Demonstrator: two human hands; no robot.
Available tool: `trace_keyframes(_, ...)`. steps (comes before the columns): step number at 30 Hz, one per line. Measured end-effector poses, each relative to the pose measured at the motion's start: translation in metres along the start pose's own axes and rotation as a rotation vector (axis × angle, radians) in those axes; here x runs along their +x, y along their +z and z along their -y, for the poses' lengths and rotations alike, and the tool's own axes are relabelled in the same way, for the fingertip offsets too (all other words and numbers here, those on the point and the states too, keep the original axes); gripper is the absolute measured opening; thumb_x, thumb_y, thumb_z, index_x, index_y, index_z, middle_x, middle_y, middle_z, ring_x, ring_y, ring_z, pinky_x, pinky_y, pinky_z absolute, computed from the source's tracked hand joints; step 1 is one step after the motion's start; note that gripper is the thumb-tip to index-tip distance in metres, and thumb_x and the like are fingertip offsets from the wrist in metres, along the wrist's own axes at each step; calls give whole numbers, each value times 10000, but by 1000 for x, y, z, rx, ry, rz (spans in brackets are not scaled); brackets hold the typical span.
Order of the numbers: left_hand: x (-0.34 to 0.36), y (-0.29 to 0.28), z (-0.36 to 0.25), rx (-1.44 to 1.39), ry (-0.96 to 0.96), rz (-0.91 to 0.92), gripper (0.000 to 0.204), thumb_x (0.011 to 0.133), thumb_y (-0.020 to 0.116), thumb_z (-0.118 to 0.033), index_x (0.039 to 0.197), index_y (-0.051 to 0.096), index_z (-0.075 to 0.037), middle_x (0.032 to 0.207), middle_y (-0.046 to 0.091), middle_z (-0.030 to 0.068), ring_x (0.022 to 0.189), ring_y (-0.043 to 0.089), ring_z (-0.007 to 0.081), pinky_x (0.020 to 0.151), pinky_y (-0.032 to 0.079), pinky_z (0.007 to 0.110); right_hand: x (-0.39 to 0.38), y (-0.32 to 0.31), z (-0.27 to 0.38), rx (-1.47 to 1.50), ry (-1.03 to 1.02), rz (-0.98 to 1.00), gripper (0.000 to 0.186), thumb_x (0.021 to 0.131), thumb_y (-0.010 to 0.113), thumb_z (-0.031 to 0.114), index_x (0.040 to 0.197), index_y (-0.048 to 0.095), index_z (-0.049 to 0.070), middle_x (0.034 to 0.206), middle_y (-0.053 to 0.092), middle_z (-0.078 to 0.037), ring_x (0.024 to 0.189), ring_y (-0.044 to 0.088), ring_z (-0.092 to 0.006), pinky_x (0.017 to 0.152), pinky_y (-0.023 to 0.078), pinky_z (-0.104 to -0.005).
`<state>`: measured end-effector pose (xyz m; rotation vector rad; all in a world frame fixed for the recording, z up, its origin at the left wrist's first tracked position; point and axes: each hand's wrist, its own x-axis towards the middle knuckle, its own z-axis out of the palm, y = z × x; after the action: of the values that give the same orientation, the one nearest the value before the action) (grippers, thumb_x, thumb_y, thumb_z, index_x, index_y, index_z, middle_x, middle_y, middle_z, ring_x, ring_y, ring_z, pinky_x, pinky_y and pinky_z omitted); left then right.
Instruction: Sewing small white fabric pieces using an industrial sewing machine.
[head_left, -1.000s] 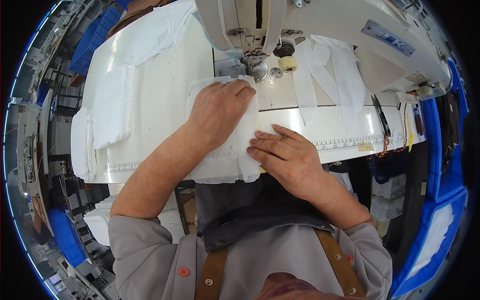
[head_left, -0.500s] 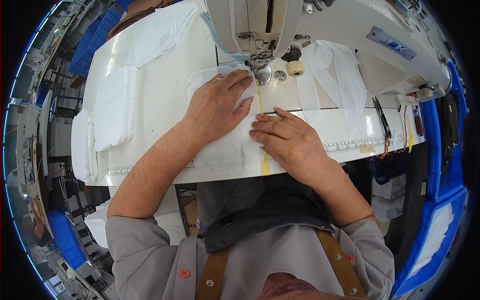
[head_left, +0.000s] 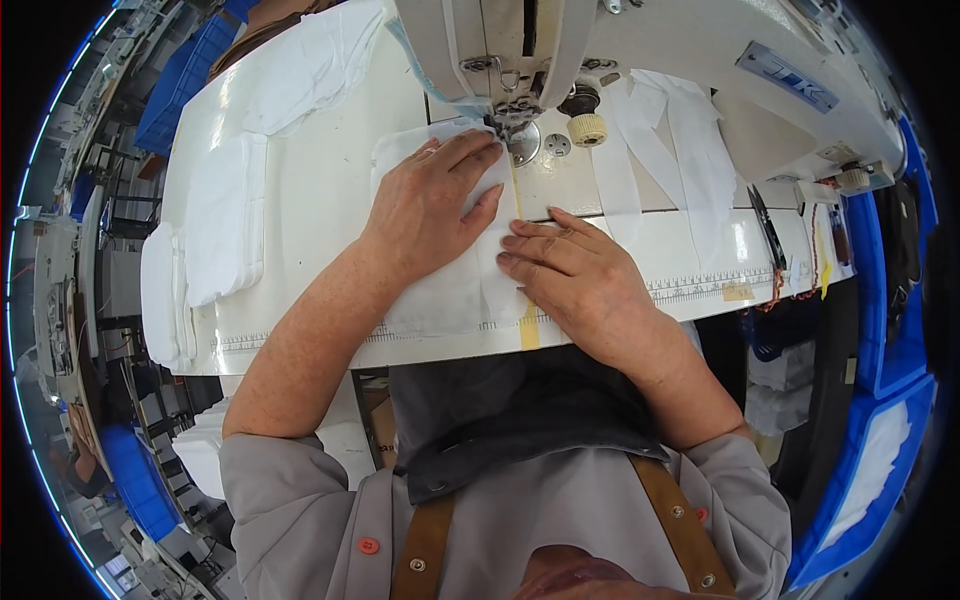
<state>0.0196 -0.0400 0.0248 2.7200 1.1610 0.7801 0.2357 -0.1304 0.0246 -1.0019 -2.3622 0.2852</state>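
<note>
A white fabric piece (head_left: 440,295) lies flat on the sewing machine table, its far right edge at the presser foot (head_left: 503,126) of the sewing machine (head_left: 480,45). My left hand (head_left: 430,205) rests on the fabric with fingers stretched out, the fingertips close to the presser foot. Nearer to me, my right hand (head_left: 575,280) lies flat, its fingertips on the fabric's right edge beside a yellow tape line (head_left: 530,328). Neither hand grips anything. Both palms hide parts of the fabric.
Stacked white fabric pieces (head_left: 225,220) lie at left, with more white cloth (head_left: 315,70) behind. White strips (head_left: 690,150) lie right of the machine's needle area. Black scissors (head_left: 767,228) sit near the right edge. Blue bins (head_left: 870,440) stand at right.
The view has shifted slightly. The fabric seems to have moved a little away from me under the presser foot; both hands keep nearly the same pose.
</note>
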Motion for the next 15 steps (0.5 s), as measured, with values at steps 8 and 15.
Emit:
trace_keyframes(8, -13, -34, -24, 10, 120, 115, 425, 867, 797, -234, 1241, 699, -56, 1285, 691, 111, 1199, 658, 311, 1084, 500, 438, 0, 2, 0, 17, 57, -30, 291, 855, 744, 68, 1146, 733, 62, 1225, 713, -80, 1247, 654, -267, 1152, 461, -498)
trace_keyframes(15, -56, -33, -60, -215, 10, 108, 384, 758, 804, -14, 1120, 689, -65, 1141, 729, 100, 936, 722, 299, 777, 575, 371, -4, -5, 5, 113, 56, -57, 234, 910, 700, 82, 1136, 703, 21, 1218, 691, -112, 1281, 617, -288, 1183, 420, -493)
